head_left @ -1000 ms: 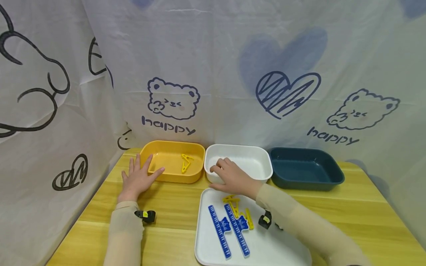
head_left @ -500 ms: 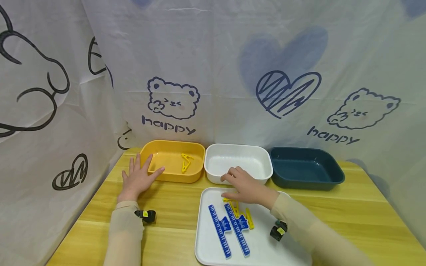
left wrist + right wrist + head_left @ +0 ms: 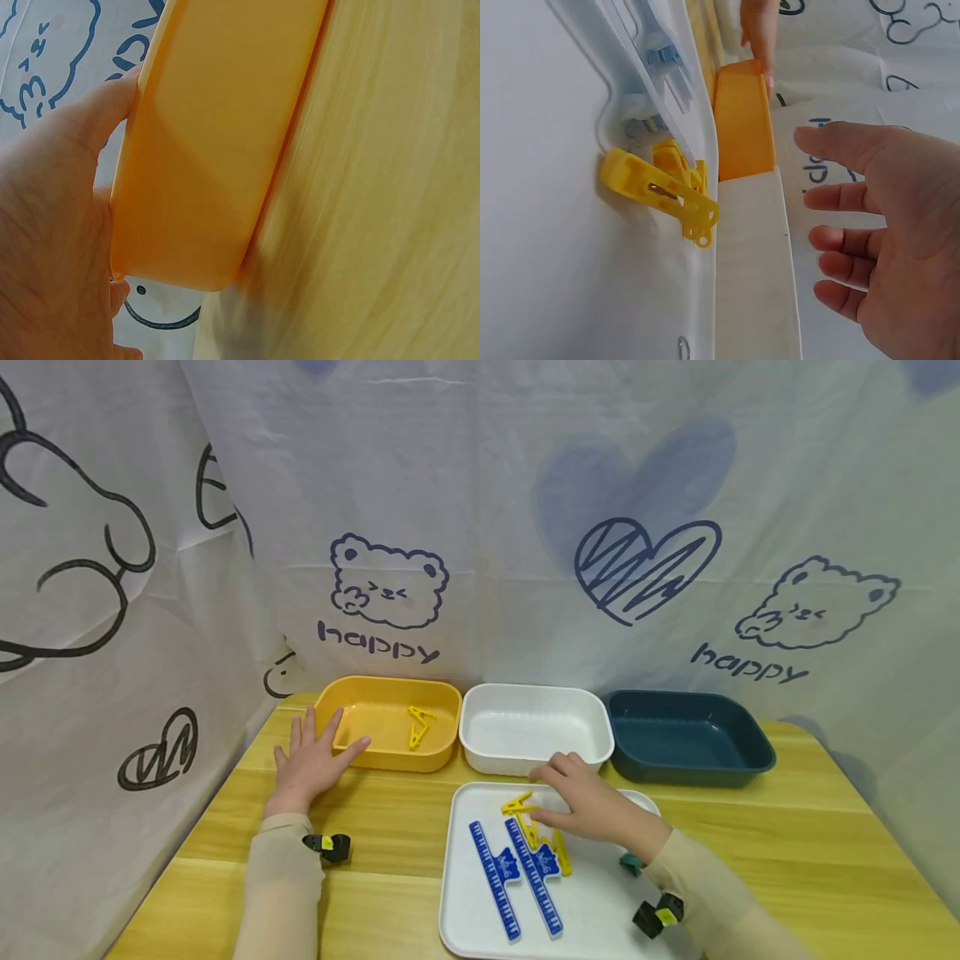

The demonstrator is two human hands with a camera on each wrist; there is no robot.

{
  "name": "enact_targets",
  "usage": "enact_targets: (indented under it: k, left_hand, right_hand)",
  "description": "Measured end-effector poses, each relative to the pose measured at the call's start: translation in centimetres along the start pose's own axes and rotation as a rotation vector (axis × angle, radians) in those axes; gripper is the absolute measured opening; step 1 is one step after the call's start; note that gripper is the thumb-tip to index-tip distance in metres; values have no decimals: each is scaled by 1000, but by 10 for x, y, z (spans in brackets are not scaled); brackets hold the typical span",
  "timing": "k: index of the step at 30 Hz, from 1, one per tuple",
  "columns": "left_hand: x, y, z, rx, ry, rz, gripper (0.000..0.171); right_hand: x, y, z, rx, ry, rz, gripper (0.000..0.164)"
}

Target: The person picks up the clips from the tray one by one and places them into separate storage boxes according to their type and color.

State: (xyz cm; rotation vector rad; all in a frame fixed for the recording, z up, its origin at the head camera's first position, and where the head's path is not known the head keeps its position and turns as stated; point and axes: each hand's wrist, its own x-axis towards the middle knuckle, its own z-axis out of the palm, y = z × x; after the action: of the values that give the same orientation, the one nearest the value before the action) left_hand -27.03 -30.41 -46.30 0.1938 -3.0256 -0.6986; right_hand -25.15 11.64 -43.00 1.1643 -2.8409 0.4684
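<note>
My left hand (image 3: 303,772) rests with spread fingers on the left end of the yellow bin (image 3: 390,762); in the left wrist view its thumb (image 3: 112,105) lies at the bin's rim. Inside that bin are yellow clothespins (image 3: 417,731). My right hand (image 3: 596,802) hovers over the far part of the white tray (image 3: 480,802), holding nothing, its fingers loosely bent. Close to its thumb are several yellow clothespins (image 3: 517,806) on the tray. Two blue clips with a piano-key print (image 3: 495,881) lie beside them, the right one touching the clothespins.
A white bin (image 3: 536,727) and a dark teal bin (image 3: 690,735) stand in a row right of the yellow one, along the printed curtain (image 3: 480,527). A small teal object (image 3: 632,862) on the tray is partly hidden by my right wrist.
My right hand has moved from over the white bin back toward the right and nearer, above the tray, uncovering the clothespins and the teal object. My left hand has stayed put.
</note>
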Motion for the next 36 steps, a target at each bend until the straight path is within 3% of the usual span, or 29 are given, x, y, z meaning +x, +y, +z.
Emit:
enact_targets:
  k: [12, 20, 27, 36]
  left_hand:
    - [1, -2, 2, 10, 7, -2, 95]
    - [2, -1, 2, 8, 3, 2, 95]
    - [0, -1, 1, 3, -5, 5, 94]
    - [0, 0, 0, -13, -11, 2, 95]
  right_hand:
    - [-29, 9, 5, 58, 21, 42, 41]
    - [-45, 8, 13, 104, -23, 97, 47]
    - [-52, 7, 18, 78, -16, 65, 55]
    - [-50, 6, 19, 88, -110, 126, 62]
